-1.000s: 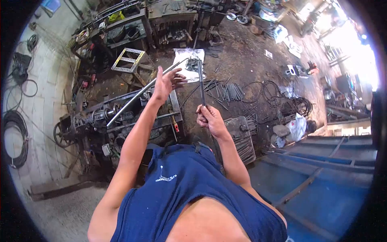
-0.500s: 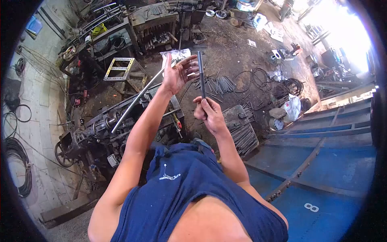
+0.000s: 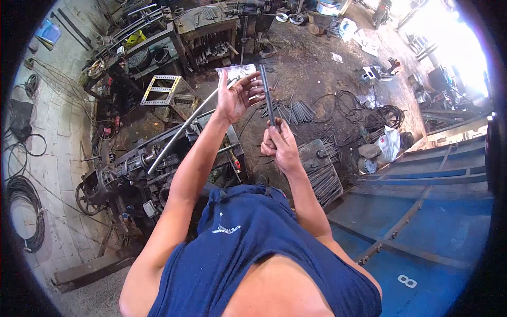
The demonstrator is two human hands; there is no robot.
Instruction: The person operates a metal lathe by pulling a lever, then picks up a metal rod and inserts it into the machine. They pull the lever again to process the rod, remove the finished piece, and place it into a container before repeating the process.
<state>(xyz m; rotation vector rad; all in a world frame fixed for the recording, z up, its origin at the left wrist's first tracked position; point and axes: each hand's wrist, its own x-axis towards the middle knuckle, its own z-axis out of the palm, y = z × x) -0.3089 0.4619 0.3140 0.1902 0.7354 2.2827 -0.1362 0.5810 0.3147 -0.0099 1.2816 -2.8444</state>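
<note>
A dark metal rod (image 3: 267, 92) stands nearly upright, leaning slightly left at its top. My right hand (image 3: 280, 145) is closed round its lower end, thumb along the side. Beside the upper part of the rod is my left hand (image 3: 238, 99), its fingers spread and palm turned toward the rod. The fingertips come close to it; whether they touch, I cannot tell. Behind my left wrist runs a long pale bar (image 3: 182, 129), slanting down over a greasy lathe-like machine (image 3: 127, 169).
Several metal rods (image 3: 301, 112) lie on the floor ahead, with more on a metal tray (image 3: 338, 185) at right. Black hoses (image 3: 388, 115) coil nearby. A blue metal panel (image 3: 422, 211) fills the right. A workbench (image 3: 208, 24) with tools stands at the back; a yellow-white frame (image 3: 160, 90) is nearer.
The rod has tipped slightly, its top leaning left and its lower end shifted right with my right hand. My left hand stays spread beside it. The whole view has shifted a little.
</note>
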